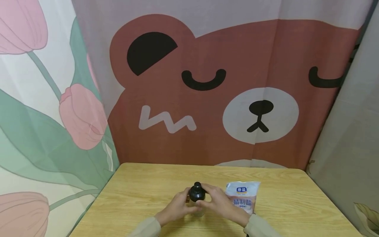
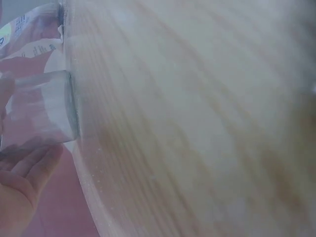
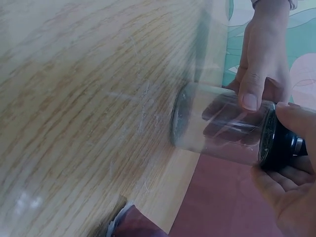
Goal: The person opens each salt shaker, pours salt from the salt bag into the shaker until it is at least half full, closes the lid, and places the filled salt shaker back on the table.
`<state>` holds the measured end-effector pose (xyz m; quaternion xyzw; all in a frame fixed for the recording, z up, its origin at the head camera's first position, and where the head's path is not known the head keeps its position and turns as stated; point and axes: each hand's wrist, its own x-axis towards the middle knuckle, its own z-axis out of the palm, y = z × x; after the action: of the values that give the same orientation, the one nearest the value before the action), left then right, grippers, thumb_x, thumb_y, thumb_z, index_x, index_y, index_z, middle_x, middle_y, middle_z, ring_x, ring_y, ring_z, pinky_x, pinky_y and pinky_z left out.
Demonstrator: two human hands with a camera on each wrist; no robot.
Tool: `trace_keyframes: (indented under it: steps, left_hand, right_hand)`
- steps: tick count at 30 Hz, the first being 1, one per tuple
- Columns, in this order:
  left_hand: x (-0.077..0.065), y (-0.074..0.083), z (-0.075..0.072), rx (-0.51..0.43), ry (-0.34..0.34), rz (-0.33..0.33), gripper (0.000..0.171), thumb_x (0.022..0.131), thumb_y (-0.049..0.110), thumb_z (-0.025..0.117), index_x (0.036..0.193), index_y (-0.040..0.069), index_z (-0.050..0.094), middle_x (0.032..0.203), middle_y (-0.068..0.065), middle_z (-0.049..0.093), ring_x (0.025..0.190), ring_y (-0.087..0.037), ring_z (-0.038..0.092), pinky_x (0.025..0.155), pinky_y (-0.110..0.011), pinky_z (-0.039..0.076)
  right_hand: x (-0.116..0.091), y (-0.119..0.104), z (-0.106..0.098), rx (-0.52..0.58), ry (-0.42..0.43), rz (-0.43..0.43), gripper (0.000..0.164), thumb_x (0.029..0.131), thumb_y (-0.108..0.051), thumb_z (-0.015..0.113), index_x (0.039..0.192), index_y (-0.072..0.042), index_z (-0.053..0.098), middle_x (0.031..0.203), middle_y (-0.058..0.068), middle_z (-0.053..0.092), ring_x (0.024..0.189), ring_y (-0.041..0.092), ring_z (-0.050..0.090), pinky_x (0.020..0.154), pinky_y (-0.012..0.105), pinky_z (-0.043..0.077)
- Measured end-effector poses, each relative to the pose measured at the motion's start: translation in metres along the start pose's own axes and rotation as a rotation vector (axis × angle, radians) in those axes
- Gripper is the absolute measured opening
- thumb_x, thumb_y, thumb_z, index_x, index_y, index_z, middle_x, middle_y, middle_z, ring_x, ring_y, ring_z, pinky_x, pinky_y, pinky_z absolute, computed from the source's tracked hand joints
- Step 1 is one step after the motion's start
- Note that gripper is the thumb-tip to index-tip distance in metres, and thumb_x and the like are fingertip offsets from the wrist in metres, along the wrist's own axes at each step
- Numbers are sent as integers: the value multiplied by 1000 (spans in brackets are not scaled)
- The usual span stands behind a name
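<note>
Clasping a clear jar (image 3: 217,126) upright on a wood-grain table (image 1: 148,184) with left hand (image 1: 178,205), gripping its black cap (image 1: 196,193) with right hand (image 1: 220,202).
Mostly hidden in head view; near a partly covered packet (image 1: 243,197), before a bear-print curtain (image 1: 213,115).

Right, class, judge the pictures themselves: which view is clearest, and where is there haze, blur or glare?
Head: clearest, large printing on the white-and-pink plastic packet legible; left wrist: hazy and washed out, the yellow wood-grain tabletop soft; right wrist: dimmer, a pale glare patch lower left and faint reflections on the clear cylindrical glass jar.
</note>
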<state>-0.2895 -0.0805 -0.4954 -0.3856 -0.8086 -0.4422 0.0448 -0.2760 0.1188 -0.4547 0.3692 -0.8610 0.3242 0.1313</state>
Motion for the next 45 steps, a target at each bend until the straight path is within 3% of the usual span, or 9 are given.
trace_keyframes:
  steps: [7, 14, 20, 25, 33, 45]
  left_hand:
    - [1, -5, 4, -31, 20, -10, 62, 76, 36, 67, 127, 17, 37, 119, 0, 51, 102, -9, 52, 76, -19, 45]
    - [2, -2, 3, 17, 33, -51, 63, 76, 41, 66, 126, 15, 39, 117, 0, 52, 100, -8, 53, 74, -19, 46]
    - [2, -2, 4, 106, 40, -84, 65, 74, 47, 65, 123, 11, 42, 108, 2, 56, 79, -3, 52, 63, -20, 45]
    - [3, 0, 5, 66, 44, -94, 60, 73, 46, 67, 121, 16, 46, 104, 7, 58, 75, -4, 52, 61, -20, 44]
    - [5, -1, 1, 73, 20, -34, 56, 74, 42, 68, 121, 24, 43, 102, 11, 57, 68, -4, 46, 55, -19, 41]
    - [6, -3, 0, 64, -23, -112, 60, 71, 47, 68, 122, 24, 43, 106, 11, 55, 76, -4, 49, 60, -21, 43]
  right_hand:
    - [1, 1, 1, 26, 41, 4, 55, 75, -37, 67, 122, -13, 52, 116, 5, 56, 98, 17, 56, 76, 27, 47]
    - [6, 0, 0, 37, 29, 22, 52, 73, -34, 70, 117, -13, 54, 113, 4, 58, 96, 16, 57, 75, 26, 47]
    - [6, 1, 2, 31, 52, 53, 53, 69, -41, 70, 111, -12, 57, 107, 1, 61, 92, 14, 59, 73, 26, 48]
    - [4, 1, 3, -2, 85, 52, 52, 67, -44, 69, 108, -14, 59, 101, -1, 63, 88, 13, 60, 71, 27, 48]
    - [5, 2, 1, 78, 44, 57, 50, 70, -38, 71, 113, -20, 56, 102, -7, 62, 89, 8, 58, 74, 29, 48]
    - [8, 10, -4, 155, -52, 58, 48, 73, -34, 69, 116, -21, 53, 106, -8, 60, 90, 10, 57, 77, 36, 46]
